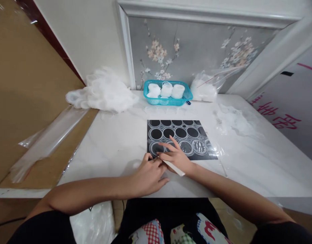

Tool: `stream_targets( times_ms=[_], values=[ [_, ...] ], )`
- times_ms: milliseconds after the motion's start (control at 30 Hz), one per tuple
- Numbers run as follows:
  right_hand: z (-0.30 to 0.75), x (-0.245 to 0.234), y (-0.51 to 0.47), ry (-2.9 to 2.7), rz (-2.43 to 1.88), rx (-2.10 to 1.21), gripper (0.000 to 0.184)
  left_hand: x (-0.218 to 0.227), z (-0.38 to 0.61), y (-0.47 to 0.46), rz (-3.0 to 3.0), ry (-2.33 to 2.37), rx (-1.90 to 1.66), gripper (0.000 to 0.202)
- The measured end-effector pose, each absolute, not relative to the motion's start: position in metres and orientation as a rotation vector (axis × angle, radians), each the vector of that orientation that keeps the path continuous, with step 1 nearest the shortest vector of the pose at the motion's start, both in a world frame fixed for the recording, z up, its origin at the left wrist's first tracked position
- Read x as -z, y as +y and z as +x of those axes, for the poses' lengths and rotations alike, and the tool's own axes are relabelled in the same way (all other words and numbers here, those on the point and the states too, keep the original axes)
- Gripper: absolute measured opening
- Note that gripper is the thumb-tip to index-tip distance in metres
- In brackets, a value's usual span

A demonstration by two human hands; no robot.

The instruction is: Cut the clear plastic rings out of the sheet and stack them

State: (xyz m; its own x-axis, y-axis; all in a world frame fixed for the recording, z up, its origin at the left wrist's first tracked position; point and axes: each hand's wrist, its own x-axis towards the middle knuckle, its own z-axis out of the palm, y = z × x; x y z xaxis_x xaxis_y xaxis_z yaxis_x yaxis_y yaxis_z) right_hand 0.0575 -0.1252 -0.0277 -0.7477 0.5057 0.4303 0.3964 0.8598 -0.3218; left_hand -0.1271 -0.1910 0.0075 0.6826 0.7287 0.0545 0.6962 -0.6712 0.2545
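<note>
A black sheet [168, 133] printed with rows of grey-ringed circles lies flat on the table. My left hand [149, 174] is at its near left corner, fingers curled and thumb stretched out to the right. Whatever those fingertips pinch is hidden. Over the sheet's front edge, my right hand [176, 157] touches the left one. A slim, flat white stick [174, 167] slants out from its pinched thumb and finger, its tip near the lower left circle. The other right fingers are spread over the sheet. Shiny clear pieces cover some front-row circles.
At the back, a blue basket [168, 101] holds three white rolls. Left of it is a heap of white mesh rings [107, 91]; right, a clear bag [204, 88] with white contents. Clear film [234, 120] lies at right. Plastic sleeves [49, 140] rest on cardboard at left.
</note>
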Motion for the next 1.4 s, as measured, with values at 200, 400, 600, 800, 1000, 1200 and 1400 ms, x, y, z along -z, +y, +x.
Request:
stream_targets(
  times_ms=[200,400,600,800,1000,1200,1400],
  values=[
    [0.076,-0.015,-0.062,-1.805,-1.22,-0.084,0.03,-0.012,-0.13,-0.185,2.64,1.175,-0.172,0.03],
    [0.094,-0.005,-0.1,-2.056,-1.136,-0.533,0.019,-0.007,-0.13,-0.181,2.858,1.032,-0.269,0.028],
    [0.107,0.028,-0.133,-1.99,-1.131,-0.885,0.018,0.007,-0.126,-0.175,2.91,0.869,-0.377,0.043],
    [0.107,0.033,-0.128,-1.955,-1.116,-0.874,0.017,0.014,-0.124,-0.17,2.842,0.947,-0.309,0.054],
    [0.109,0.035,-0.128,-1.962,-1.101,-0.815,0.015,0.014,-0.123,-0.169,2.829,0.955,-0.258,0.055],
    [0.107,0.038,-0.14,-2.163,-1.067,-0.435,0.014,0.008,-0.122,-0.166,2.663,0.958,-0.262,0.054],
    [0.108,0.03,-0.13,-2.413,-0.905,-0.033,0.022,0.003,-0.123,-0.163,2.485,0.983,-0.242,0.054]
  ],
)
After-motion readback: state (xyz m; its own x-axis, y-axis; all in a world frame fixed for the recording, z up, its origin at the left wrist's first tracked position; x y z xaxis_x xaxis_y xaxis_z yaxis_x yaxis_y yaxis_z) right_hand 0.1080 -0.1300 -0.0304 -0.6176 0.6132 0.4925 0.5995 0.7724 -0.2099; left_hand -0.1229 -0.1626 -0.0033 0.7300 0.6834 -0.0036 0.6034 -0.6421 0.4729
